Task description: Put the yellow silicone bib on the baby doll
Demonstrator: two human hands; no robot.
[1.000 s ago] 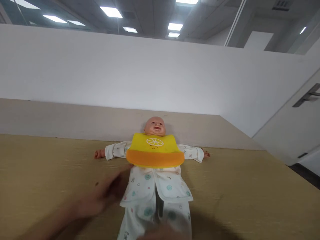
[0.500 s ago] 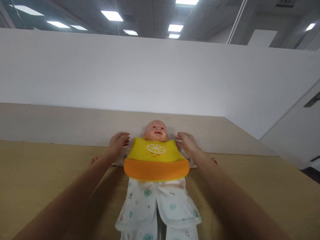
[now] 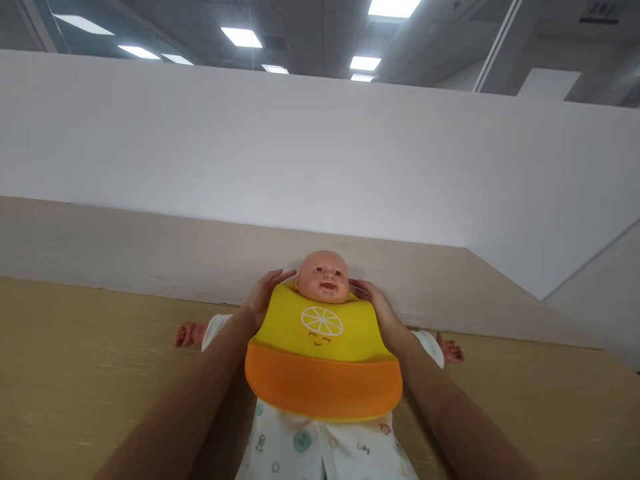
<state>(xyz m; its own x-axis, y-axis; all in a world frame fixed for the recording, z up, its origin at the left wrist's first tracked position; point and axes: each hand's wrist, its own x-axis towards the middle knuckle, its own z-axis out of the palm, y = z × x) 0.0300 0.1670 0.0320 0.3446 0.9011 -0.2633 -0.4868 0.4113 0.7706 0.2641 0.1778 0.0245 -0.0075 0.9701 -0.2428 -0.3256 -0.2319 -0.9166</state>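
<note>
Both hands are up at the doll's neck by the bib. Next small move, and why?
Probably slide the fingers behind the neck and feel for the bib's fastening. The left hand and right hand flank the doll at the top corners of the bib; the closure isn't visible.

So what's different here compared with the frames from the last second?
Both hands moved up from low beside the doll's legs to its neck: the left hand and right hand now rest at the top corners of the yellow bib, either side of the doll's head. Whether they grip the bib cannot be told. The doll stays flat on its back on the table, bib on.
</note>
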